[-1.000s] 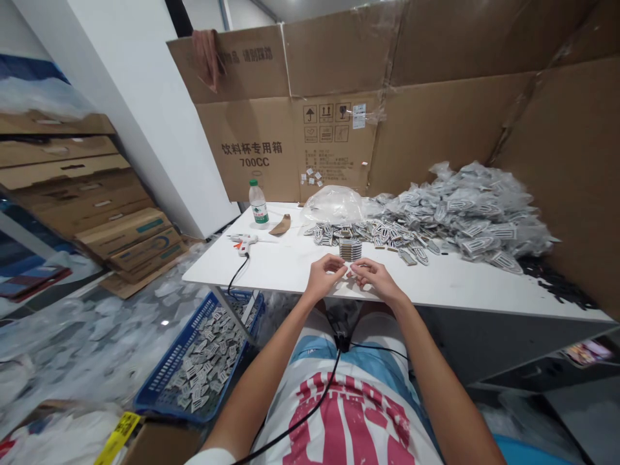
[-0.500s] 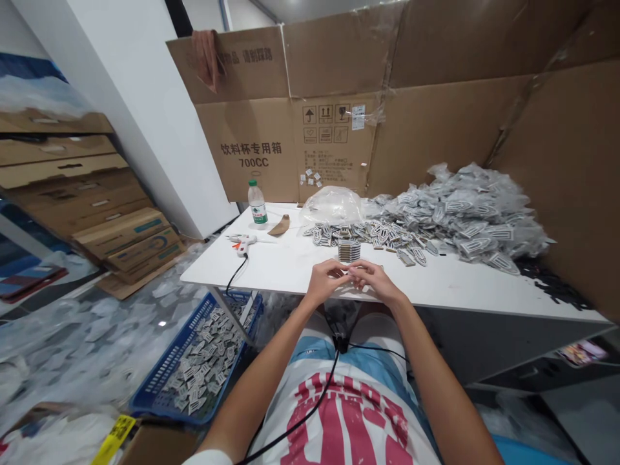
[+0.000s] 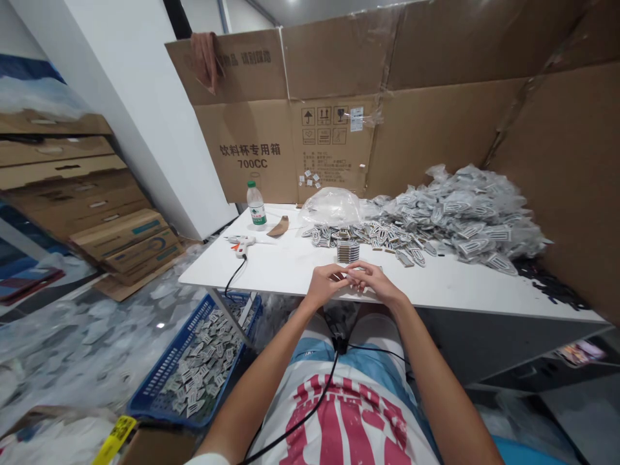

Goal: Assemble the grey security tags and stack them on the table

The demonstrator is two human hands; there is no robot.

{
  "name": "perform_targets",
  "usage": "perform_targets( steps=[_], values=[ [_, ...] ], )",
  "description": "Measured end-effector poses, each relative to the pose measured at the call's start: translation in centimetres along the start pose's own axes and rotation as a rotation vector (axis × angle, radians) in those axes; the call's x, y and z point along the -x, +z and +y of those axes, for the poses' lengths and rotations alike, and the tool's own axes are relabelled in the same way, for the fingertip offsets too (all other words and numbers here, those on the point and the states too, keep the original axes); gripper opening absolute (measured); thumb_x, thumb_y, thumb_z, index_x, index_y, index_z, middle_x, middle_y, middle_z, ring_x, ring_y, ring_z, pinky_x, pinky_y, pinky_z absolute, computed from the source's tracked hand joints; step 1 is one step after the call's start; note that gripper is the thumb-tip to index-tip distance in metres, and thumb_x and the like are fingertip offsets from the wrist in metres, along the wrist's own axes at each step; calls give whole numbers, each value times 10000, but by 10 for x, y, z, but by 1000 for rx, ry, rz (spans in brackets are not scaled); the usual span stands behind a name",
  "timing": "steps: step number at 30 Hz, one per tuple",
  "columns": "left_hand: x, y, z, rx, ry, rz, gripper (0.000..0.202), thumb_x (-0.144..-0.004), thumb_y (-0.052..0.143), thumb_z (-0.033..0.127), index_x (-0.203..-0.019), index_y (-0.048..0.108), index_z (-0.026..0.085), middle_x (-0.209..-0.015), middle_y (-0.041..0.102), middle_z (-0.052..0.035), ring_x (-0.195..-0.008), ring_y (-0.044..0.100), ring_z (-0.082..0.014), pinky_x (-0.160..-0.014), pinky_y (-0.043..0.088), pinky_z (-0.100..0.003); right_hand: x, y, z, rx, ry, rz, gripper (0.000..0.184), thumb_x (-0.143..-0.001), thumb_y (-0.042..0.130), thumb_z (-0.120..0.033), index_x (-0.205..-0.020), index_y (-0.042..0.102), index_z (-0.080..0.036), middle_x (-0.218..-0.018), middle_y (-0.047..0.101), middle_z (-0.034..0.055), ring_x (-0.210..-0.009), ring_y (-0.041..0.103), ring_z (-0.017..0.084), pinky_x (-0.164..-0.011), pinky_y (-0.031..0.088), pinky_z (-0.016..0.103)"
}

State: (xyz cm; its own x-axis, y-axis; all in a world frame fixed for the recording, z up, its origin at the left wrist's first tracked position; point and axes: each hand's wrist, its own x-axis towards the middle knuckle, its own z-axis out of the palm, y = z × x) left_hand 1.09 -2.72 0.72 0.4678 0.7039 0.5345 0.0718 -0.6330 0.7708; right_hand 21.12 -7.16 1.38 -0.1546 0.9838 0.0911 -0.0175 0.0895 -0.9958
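Note:
At the front edge of the white table (image 3: 281, 274), my left hand (image 3: 328, 284) and my right hand (image 3: 372, 281) meet with fingertips together. Both are closed in a pinch, and whatever lies between them is hidden by the fingers. Just beyond my fingers stands a neat stack of small flat pieces (image 3: 347, 251). Behind it spreads a loose pile of grey-and-white slotted pieces (image 3: 382, 234). A white glue gun (image 3: 245, 244) with an orange trigger lies to the left, its black cord hanging over the edge.
A green-capped water bottle (image 3: 256, 208) and a curved brown scrap (image 3: 279, 227) are at the back left. Bagged pieces (image 3: 477, 216) heap up at the right, beside black strips (image 3: 557, 284). Cardboard (image 3: 334, 64) walls the back. A blue basket (image 3: 159, 374) of pieces sits on the floor.
My hands stay together in nearly the same place, with a slight shift of the fingers. The whole view has moved a little; nothing else visibly differs.

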Motion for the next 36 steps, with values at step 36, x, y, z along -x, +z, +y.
perform_targets(
  steps=[36],
  values=[
    [8, 4, 12, -14, 137, 131, 318, -932, 768, 438, -1156, 773, 213, -1051, 779, -85, -846, 742, -182, -782, 618, -325, 2, -6, 11, -83, -17, 74, 460, -801, 871, -541, -1091, 767, -199, -676, 720, 10, -506, 586, 140, -497, 438, 259]
  ],
)
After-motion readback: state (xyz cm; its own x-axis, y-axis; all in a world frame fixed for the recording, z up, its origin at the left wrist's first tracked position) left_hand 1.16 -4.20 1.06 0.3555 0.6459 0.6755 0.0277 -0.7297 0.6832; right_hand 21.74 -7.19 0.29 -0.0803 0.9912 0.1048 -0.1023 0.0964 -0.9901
